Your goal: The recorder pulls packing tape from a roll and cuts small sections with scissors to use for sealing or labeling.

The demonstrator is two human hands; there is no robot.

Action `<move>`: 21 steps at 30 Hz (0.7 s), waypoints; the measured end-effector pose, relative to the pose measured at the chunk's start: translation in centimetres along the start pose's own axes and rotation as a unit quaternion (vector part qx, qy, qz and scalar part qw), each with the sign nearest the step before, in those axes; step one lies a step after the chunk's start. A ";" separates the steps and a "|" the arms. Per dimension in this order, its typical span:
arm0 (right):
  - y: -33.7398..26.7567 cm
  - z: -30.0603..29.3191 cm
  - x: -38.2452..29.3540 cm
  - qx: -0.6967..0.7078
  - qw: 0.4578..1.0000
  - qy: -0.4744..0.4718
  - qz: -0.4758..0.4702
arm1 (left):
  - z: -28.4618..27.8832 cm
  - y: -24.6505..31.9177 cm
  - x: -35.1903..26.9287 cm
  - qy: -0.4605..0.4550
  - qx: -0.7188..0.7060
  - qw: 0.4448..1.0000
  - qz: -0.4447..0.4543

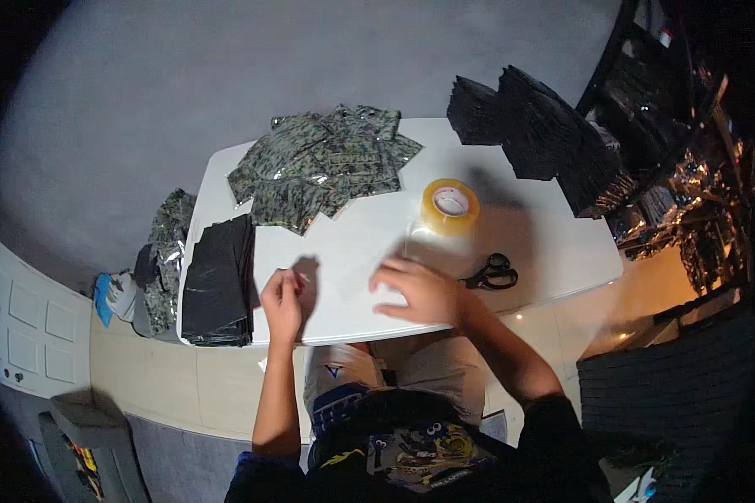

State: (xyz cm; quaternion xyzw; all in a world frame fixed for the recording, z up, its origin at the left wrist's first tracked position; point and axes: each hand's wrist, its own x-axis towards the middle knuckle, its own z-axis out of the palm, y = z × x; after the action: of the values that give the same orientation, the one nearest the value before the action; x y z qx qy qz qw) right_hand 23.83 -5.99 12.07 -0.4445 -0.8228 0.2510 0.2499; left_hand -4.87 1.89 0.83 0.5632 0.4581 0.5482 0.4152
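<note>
My left hand (282, 305) is raised over the front of the white table (346, 251), its fingers curled together. Whether something small is pinched at its fingertips is unclear. My right hand (418, 292) is blurred, with thumb and fingers apart and nothing visible between them. Just beyond it lies a roll of clear yellowish packing tape (452, 207). Black-handled scissors (497, 273) rest beside my right wrist, their blades partly hidden by it. Left of my left hand is a stack of black plastic bags (219, 283).
Camouflage garments in clear plastic (327, 166) are piled at the far side. Black pleated stacks (541, 132) cover the far right corner. More camouflage packs (170, 264) stand off the left edge. A cluttered rack (667, 157) is at right, a grey chair (94, 440) lower left.
</note>
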 end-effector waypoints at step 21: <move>8.2 -1.3 6.4 -0.013 0.997 -0.072 0.028 | 0.8 3.4 0.3 -0.089 0.160 0.983 0.022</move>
State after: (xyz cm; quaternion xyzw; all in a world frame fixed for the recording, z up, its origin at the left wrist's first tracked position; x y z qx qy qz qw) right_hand 26.57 3.62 9.09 -0.4514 -0.8290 0.2788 0.1772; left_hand -3.90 1.39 4.14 0.6792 0.4885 0.4242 0.3466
